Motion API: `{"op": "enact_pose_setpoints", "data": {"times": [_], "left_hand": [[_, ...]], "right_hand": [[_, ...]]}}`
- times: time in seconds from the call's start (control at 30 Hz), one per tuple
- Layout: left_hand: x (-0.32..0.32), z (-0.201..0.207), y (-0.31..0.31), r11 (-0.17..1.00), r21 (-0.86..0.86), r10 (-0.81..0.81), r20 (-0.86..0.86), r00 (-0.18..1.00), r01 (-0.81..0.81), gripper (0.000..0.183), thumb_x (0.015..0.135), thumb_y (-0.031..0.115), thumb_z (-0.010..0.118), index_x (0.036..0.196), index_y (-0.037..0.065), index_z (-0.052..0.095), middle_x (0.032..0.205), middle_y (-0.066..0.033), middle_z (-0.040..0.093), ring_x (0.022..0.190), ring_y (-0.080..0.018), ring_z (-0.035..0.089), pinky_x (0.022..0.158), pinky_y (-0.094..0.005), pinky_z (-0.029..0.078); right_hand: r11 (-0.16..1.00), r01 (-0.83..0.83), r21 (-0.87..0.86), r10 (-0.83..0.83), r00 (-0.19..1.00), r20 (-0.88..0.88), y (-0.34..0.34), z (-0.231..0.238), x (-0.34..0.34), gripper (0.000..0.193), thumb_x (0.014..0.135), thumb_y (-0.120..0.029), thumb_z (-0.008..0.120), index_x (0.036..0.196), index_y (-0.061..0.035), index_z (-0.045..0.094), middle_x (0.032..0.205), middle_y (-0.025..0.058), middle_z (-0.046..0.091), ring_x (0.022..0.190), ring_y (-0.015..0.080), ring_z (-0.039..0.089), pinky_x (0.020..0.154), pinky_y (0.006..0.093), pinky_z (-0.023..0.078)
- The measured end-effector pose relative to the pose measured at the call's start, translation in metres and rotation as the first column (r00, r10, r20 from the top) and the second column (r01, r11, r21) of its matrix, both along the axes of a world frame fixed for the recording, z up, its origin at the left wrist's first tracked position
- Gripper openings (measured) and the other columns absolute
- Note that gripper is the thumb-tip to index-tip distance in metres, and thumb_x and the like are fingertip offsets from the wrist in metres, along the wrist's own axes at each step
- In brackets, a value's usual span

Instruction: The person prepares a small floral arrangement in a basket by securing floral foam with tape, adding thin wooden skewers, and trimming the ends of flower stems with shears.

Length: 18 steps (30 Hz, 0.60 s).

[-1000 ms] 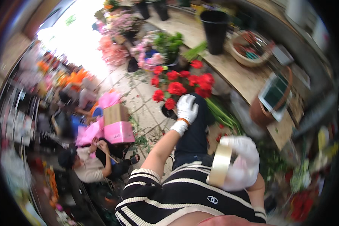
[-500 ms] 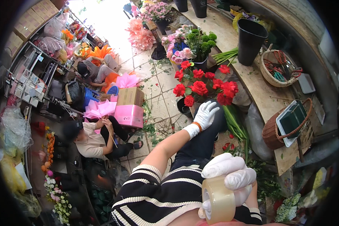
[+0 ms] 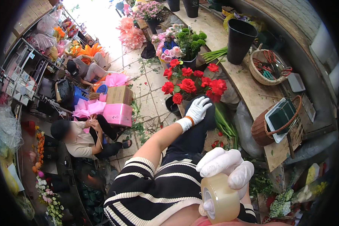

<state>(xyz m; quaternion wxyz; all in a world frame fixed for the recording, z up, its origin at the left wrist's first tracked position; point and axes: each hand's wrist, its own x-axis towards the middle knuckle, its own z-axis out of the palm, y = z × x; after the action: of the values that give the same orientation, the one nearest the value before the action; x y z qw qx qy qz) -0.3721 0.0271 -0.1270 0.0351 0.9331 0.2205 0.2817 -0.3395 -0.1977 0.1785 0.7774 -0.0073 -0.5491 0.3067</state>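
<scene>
My left hand (image 3: 198,110), in a white glove with an orange band at the wrist, lies flat on my knee in dark trousers (image 3: 180,145), its fingers slightly spread. Close up at the lower right, my right hand (image 3: 224,165), also white-gloved, grips a wide roll of clear tape (image 3: 223,196). Fingers lie over the top of the roll and a gloved fingertip shows in its core. Just beyond my knee stand red roses (image 3: 188,86), their long green stems (image 3: 225,120) running down beside my leg.
To the right, a wooden bench (image 3: 248,86) bears a black bucket (image 3: 242,40), a round basket (image 3: 267,67) of tools and a handled wicker basket (image 3: 261,130). At left, one person (image 3: 81,139) sits by a pink box (image 3: 116,114); another person (image 3: 84,69) crouches farther off.
The whole view has shifted slightly, so the surroundings sit farther left. My right hand and the tape roll have tilted a little; my left hand stays on the knee.
</scene>
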Motion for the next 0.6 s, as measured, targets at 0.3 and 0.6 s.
{"op": "enact_pose_setpoints", "data": {"times": [0.3,0.6], "left_hand": [[0.001,0.001,0.000,1.000,-0.018,0.001,-0.014,1.000,-0.001,0.048,0.075,0.006,0.059,0.122,0.016,0.057,0.133,-0.0110,0.049,0.124,-0.0353,0.044,0.102,-0.0469,0.038],[0.014,-0.017,0.008,0.997,0.047,-0.064,0.083,0.994,0.060,0.048,0.074,0.006,0.060,0.121,0.014,0.057,0.128,-0.0127,0.052,0.120,-0.0371,0.047,0.103,-0.0467,0.038]], "right_hand": [[0.938,0.346,-0.014,-0.331,0.909,0.252,-0.002,0.014,0.008,0.035,0.066,-0.006,0.077,0.100,-0.0041,0.068,0.113,0.0199,0.058,0.095,0.0342,0.061,0.070,0.0388,0.050],[0.911,0.411,-0.039,-0.316,0.757,0.572,-0.001,0.031,0.050,0.038,0.066,-0.024,0.081,0.099,-0.0098,0.068,0.125,0.0244,0.052,0.098,0.0327,0.057,0.082,0.0388,0.047]]}}
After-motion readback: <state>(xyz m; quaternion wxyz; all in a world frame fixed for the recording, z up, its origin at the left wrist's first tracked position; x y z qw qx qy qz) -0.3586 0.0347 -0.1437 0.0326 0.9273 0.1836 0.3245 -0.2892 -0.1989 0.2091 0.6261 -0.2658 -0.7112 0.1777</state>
